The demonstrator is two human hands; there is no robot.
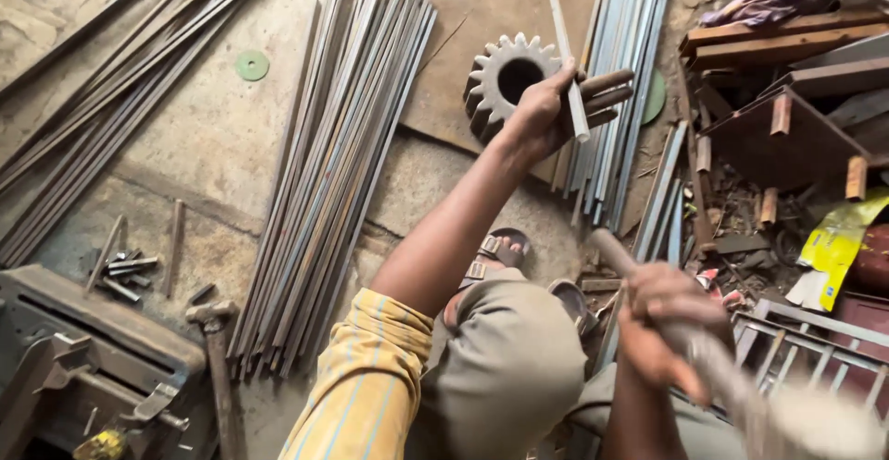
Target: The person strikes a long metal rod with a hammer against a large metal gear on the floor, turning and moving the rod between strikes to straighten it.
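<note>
L hand (542, 108): closed round a thin pale metal strip (567, 62), thumb side up, holding it upright-ish; hand rests against front of the gear.
R hand (669, 317): fist shut tight on a wooden hammer handle (648, 284); handle runs from near the sandal end up toward lower R corner, blurred. Hammer head (824, 428) too blurred to tell shape.
Strip: passes btw L fingers, top end runs up past gear to frame top, lower end just below the fist, right of gear.
Gear (505, 76): big toothed steel wheel w/ round bore, lying on a brown board (482, 16), touching L hand.
Short rods (607, 94): 2–3 rusty stubs sticking out just right of gear, under L fingers.
Flat bar bundle (338, 164): long grey strips fanned out left of gear, on concrete floor (185, 145).
2nd bundle (630, 25): bluish strips right of gear, behind the strip.
Far-left bars (120, 80): more long strips, well left of gear.
Green disc (251, 65): on floor, left of gear, btw the two left bundles.
Sandalled foot (500, 252): below gear, beside knee.
Sleeve (366, 386): yellow striped, L arm, below gear.
Spare hammer (218, 349): on floor, lower left of gear, by a dark vise/machine (83, 358).
Scrap pile (787, 118): wood + rusty metal, right of gear.
</note>
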